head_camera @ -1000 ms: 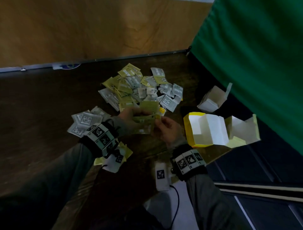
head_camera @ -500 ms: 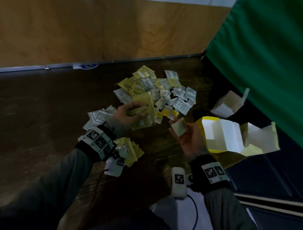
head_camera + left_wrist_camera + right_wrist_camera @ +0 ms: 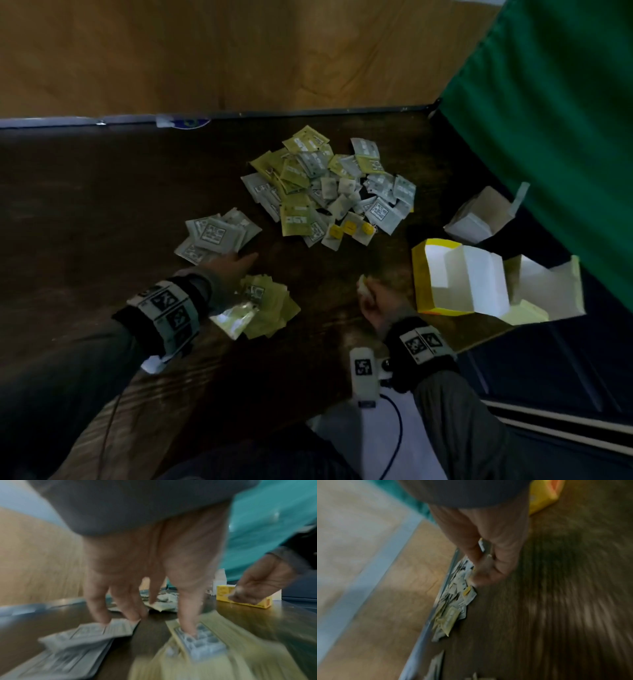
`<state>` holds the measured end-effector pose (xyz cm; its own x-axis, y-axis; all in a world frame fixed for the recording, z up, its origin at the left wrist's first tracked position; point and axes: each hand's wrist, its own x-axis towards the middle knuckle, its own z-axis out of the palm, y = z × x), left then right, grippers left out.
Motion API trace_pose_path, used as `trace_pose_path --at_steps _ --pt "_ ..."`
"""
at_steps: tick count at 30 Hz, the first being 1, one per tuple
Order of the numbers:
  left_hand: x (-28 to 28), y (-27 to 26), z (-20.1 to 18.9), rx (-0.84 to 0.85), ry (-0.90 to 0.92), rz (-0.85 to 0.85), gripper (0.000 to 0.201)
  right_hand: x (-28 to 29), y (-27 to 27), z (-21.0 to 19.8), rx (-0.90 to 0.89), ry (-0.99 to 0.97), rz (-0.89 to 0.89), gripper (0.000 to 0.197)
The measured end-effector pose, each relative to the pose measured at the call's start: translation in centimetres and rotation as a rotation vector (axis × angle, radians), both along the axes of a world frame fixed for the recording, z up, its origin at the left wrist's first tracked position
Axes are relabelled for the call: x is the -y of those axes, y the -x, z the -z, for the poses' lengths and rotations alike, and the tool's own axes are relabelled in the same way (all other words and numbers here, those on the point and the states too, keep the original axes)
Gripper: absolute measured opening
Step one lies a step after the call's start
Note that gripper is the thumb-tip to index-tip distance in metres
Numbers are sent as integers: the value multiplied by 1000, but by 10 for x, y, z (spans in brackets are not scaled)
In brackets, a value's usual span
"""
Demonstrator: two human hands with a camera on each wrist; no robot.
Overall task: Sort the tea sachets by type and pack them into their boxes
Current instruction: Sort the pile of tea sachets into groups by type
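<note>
A mixed pile of grey, yellow-green and small white tea sachets [image 3: 329,185] lies mid-table. Nearer me sit a sorted grey sachet stack [image 3: 214,236] and a yellow-green sachet stack [image 3: 267,305]. My left hand [image 3: 239,263] reaches between them with spread, straight fingers. In the left wrist view its fingertips [image 3: 102,620] touch the grey stack [image 3: 82,639] and its thumb presses the yellow-green stack [image 3: 214,655]. My right hand [image 3: 368,294] pinches a small pale tea bag [image 3: 362,286] low over the table, left of the open yellow box [image 3: 419,274].
An open pale yellow-green box [image 3: 548,291] sits right of the yellow one, at the table's right edge. A white open box [image 3: 479,219] stands behind them by the green curtain [image 3: 548,120]. A wooden wall panel [image 3: 239,51] bounds the far side.
My left hand has laid down the yellow-green sachets it held onto the near stack and now spreads empty. My right hand has pulled away with the small pale bag and dropped lower.
</note>
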<state>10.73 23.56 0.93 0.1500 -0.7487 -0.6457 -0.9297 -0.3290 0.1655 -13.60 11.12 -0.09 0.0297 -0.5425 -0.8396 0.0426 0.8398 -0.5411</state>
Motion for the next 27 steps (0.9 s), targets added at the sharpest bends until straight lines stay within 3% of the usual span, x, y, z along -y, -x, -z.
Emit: trace_pose_path --at_steps 1,3,5,8,9,10,14,17,20,22,27 --pt "1 0 0 63 81 -31 82 4 -2 2 -19 21 -51 13" --pt "8 5 -5 -54 266 -183 68 10 -7 1 -66 139 -194 16" --pt "24 20 -12 -368 385 -410 48 11 -16 -7 -74 272 -377 23" --pt "48 57 -24 -1063 209 -980 40 8 -32 -18 -98 480 -687 39" --pt "53 66 -26 -1223 141 -1102 36 9 -37 -21 -93 534 -768 39" --pt "56 70 -27 -1278 117 -1132 29 14 -42 -22 -120 591 -837 36" --pt "57 60 -15 -1112 185 -1131 16 58 -55 -13 -462 730 -839 29" --pt "52 51 -7 -1073 172 -1154 22 86 -58 6 -779 747 -1050 57" --pt "51 48 -4 -1063 164 -1167 23 98 -68 13 -914 667 -1262 85" --pt "53 48 0 -1048 150 -1163 23 103 -73 18 -974 627 -1340 89" --pt "63 51 -6 -1042 127 -1174 22 101 -79 25 -982 700 -1254 33"
